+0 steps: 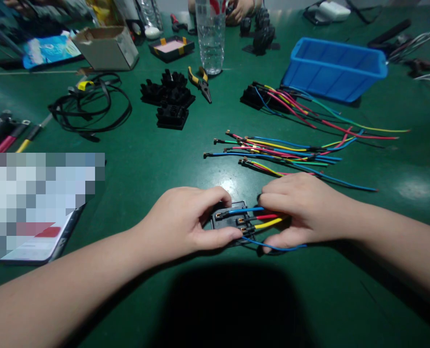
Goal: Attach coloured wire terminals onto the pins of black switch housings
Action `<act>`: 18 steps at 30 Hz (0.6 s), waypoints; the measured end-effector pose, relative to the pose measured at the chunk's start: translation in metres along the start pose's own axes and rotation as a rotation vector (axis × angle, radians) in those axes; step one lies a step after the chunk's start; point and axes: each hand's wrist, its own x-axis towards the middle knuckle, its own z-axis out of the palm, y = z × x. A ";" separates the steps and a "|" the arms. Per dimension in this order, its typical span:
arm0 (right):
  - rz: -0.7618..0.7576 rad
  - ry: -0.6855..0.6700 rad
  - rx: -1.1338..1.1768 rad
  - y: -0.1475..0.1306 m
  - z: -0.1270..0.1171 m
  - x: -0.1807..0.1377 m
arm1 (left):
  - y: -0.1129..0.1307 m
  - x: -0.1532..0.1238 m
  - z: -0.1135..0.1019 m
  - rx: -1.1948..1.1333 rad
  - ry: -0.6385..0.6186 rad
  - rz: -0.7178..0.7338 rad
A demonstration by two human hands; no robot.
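Observation:
My left hand [196, 217] grips a black plastic socket housing [229, 223] by its edges, thumb at the near side and fingers at the far side. Blue, red and yellow wires [267, 224] run from metal terminals in the housing toward the right. My right hand [298, 210] is closed around these wires, just right of the housing. A thin blue wire [280, 248] passes below, beside my right thumb. Beyond my hands lies a loose bunch of coloured wires [273, 150] with terminals on their left ends.
Several black housings [173, 96] lie near yellow-handled pliers [200, 84] and a water bottle [211, 43]. A blue bin [336, 70] stands behind more wired parts [253, 96]. At left are a coiled black cable [91, 104], a cardboard box [106, 48] and a phone [51, 241]. Another person's hand [240, 10] shows across the table.

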 end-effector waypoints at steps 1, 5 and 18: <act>-0.002 -0.001 0.014 0.000 -0.001 0.000 | 0.000 0.000 0.000 -0.002 0.002 0.001; -0.008 0.004 0.071 -0.002 -0.002 0.000 | -0.001 -0.001 0.002 0.004 0.004 -0.004; 0.009 -0.026 0.054 -0.002 -0.002 0.000 | -0.001 0.002 0.001 0.002 0.002 -0.001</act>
